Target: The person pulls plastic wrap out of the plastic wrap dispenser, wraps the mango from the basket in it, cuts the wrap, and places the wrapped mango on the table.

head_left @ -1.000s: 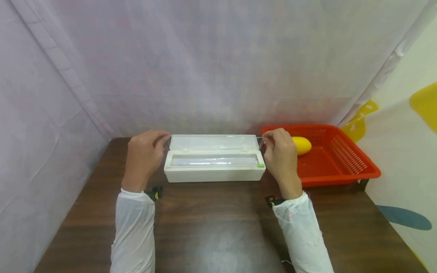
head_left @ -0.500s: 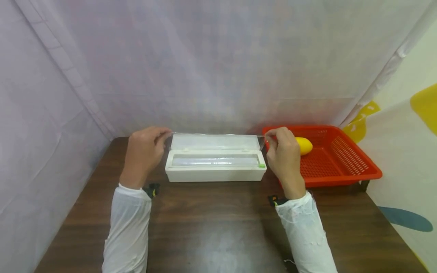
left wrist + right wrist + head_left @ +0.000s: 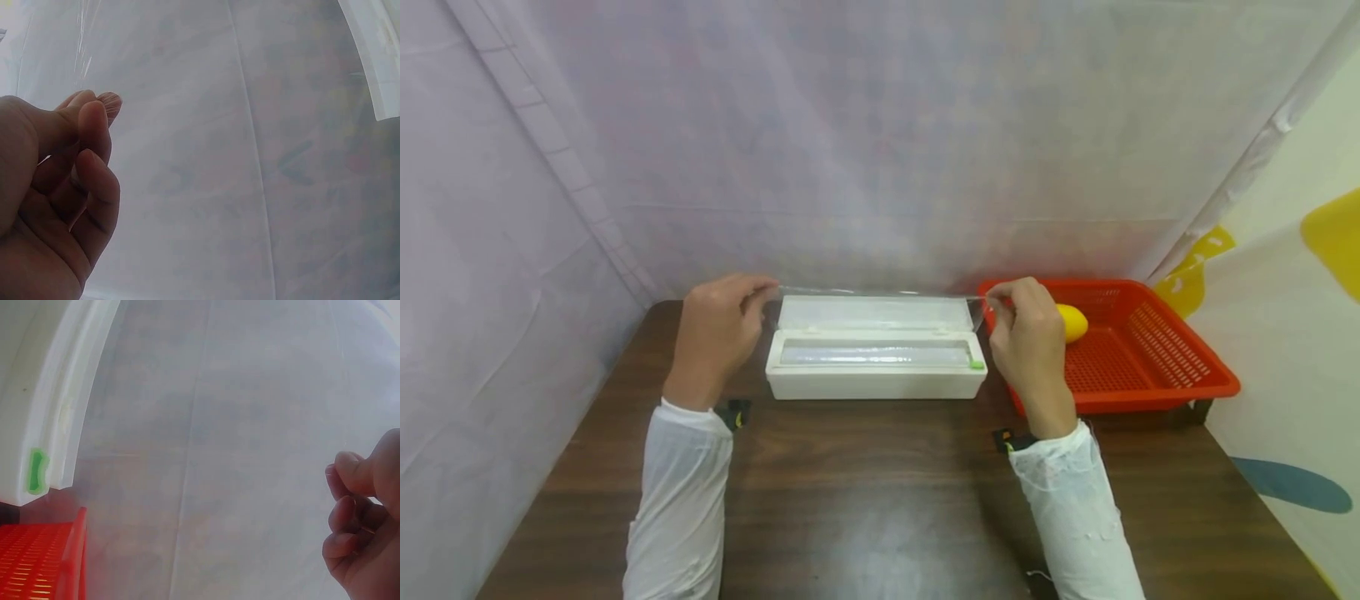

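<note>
On the dark brown wooden counter, pushed up toward the pale cloth backdrop, sits a long white plastic cling-film dispenser box with its lid flipped open toward the back and a little green tab at its right end. You can see the roll lying lengthwise inside the box. Just right of it is a red plastic mesh basket with one yellow oval fruit in its back left corner, looks like a mango or lemon, can't say which.

Both hands are up at the back corners of the box, one on each end. The left hand has its fingers curled in, thumb and fingertips pinched tight on the left edge of a clear sheet of plastic film. Same deal for the right hand, fingers bunched and pinching the film's right edge, with the basket right behind it. The film itself is stretched in a thin, nearly invisible line between the two hands, hanging just above the open lid; from the wrist views it's only a faint sheen.
</note>
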